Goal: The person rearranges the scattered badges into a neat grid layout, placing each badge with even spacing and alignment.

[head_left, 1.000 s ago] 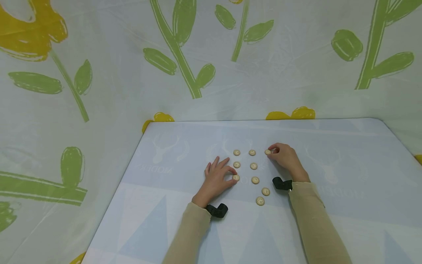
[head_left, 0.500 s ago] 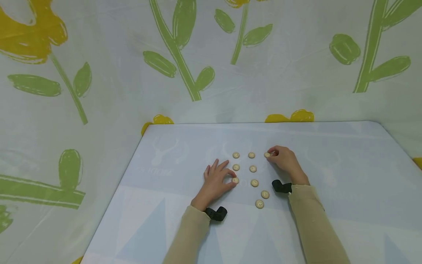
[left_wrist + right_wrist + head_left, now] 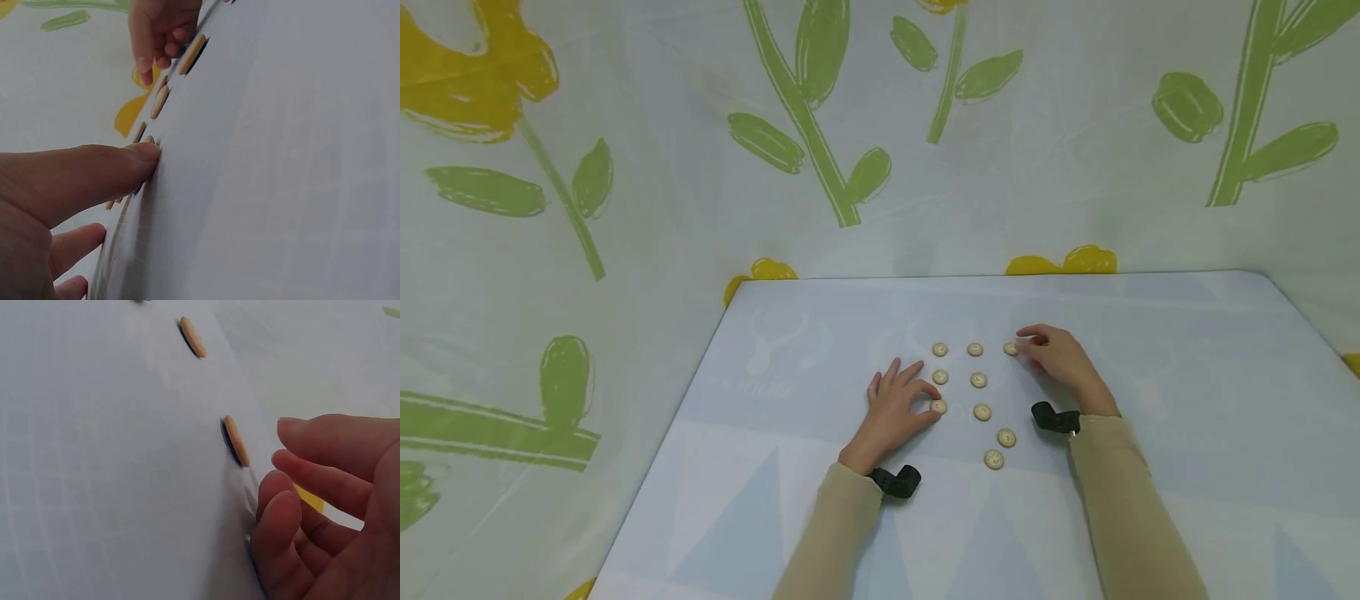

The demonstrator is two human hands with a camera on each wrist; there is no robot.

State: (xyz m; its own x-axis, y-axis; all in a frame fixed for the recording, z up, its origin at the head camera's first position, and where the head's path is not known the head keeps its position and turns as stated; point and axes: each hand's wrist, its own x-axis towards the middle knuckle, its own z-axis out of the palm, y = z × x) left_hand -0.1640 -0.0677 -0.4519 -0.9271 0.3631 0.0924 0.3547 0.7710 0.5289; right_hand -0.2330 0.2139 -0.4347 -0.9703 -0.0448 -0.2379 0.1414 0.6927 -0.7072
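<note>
Several round, pale wooden buttons lie flat on the table (image 3: 850, 317). My left hand (image 3: 891, 417) pinches the nearest button (image 3: 938, 407) of the left column between thumb and index finger, other fingers spread. In the left wrist view the thumb (image 3: 119, 165) covers most of that button. At the far right corner of the group, my right hand (image 3: 1056, 354) hovers beside a button (image 3: 1011, 349). The right wrist view has a gap between its loosely bent fingers and the nearest button (image 3: 236, 442); the hand holds nothing.
Two buttons stand ahead of the left hand, including a far one (image 3: 940, 349). The middle column runs from a far button (image 3: 975, 349) toward me. Two more, an offset button (image 3: 1007, 437) and the nearest button (image 3: 994, 459), lie closer. A flower-patterned curtain (image 3: 662, 167) hangs behind the table.
My right hand has let go of the far right button and drawn back slightly to the right, its fingers parting. The left hand keeps its pinch in the same place.
</note>
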